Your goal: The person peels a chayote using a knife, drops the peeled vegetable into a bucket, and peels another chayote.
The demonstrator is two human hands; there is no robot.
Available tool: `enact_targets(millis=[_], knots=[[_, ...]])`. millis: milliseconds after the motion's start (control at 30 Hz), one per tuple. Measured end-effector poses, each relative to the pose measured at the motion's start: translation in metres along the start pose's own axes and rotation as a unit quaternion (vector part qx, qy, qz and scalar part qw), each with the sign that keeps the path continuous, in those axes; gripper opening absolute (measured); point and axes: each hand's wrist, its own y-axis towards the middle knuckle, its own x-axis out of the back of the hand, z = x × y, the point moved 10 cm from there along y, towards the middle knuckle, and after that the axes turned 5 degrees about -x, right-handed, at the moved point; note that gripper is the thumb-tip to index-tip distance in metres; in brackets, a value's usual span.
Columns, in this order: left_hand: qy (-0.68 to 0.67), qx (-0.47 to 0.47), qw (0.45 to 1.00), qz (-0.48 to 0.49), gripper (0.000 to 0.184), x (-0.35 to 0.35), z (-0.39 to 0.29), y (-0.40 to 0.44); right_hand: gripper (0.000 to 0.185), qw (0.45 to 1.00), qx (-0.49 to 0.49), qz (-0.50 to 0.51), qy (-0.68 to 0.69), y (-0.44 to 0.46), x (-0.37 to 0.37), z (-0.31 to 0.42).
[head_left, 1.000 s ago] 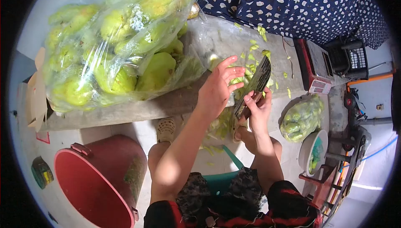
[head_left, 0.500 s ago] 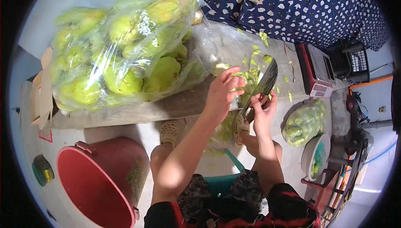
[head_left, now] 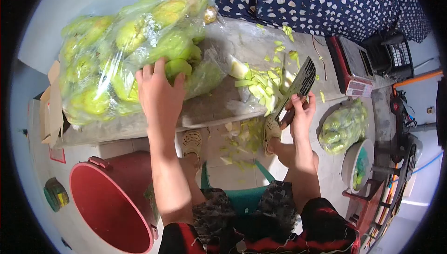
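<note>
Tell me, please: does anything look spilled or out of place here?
Yes. Green scraps lie scattered on the tiled floor between the shoes. They look out of place underfoot, with a red bin nearby. They may simply be cutting waste, as similar pieces litter the concrete ledge.

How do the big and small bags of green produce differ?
The big bag lies on the ledge; the small bag sits on the floor. The left hand is at the big bag; neither hand touches the small bag. Both are see-through plastic holding green produce.
</note>
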Motion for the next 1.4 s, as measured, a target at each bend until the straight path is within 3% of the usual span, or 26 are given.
enact_targets(millis=[100,133,167,233,367,500,933,1133,1200,1233,1300,1333,1400], knots=[[0.091,0.002,0.991,0.096,0.059,-0.015,-0.007,-0.011,0.029,1.000,0.000,-0.021,0.009,0.005,0.020,0.007],[0.119,0.012,0.984,0.133,0.064,-0.022,-0.007,-0.010,0.037,1.000,-0.005,-0.023,0.000,0.009,0.030,0.005],[0.132,0.009,0.983,0.131,0.074,-0.027,-0.005,-0.011,0.036,0.999,0.005,-0.036,0.006,0.011,0.040,0.005],[0.168,0.000,0.976,0.139,0.077,-0.032,-0.006,-0.011,0.024,0.998,0.012,-0.054,-0.008,0.017,0.053,0.011],[0.229,0.013,0.956,0.185,0.084,-0.042,-0.007,-0.010,0.023,0.996,0.014,-0.087,0.006,0.026,0.089,0.014],[0.234,0.004,0.956,0.180,0.078,-0.042,-0.010,-0.006,0.023,0.995,0.019,-0.098,0.025,0.034,0.116,0.015],[0.205,0.057,0.945,0.246,0.081,-0.051,-0.006,0.003,0.031,0.992,0.007,-0.112,0.053,0.029,0.119,0.015],[0.065,0.073,0.973,0.210,0.079,-0.035,-0.016,0.011,0.031,0.994,0.003,-0.091,0.056,0.027,0.111,0.013],[-0.128,0.099,0.975,0.155,0.074,-0.026,-0.016,0.016,0.025,0.995,-0.005,-0.091,0.047,0.024,0.107,0.015],[-0.128,0.098,0.975,0.153,0.074,-0.025,-0.018,0.018,0.019,0.995,-0.013,-0.090,0.038,0.023,0.103,0.016],[-0.373,0.116,0.918,0.074,0.069,-0.019,-0.027,0.022,0.018,0.995,-0.015,-0.082,0.047,0.024,0.100,0.014],[-0.374,0.116,0.917,0.075,0.069,-0.018,-0.033,0.023,0.017,0.996,-0.020,-0.075,0.053,0.024,0.097,0.013],[-0.594,0.067,0.799,0.071,0.066,-0.014,-0.064,0.026,0.015,0.995,-0.026,-0.078,0.061,0.020,0.094,0.010]])
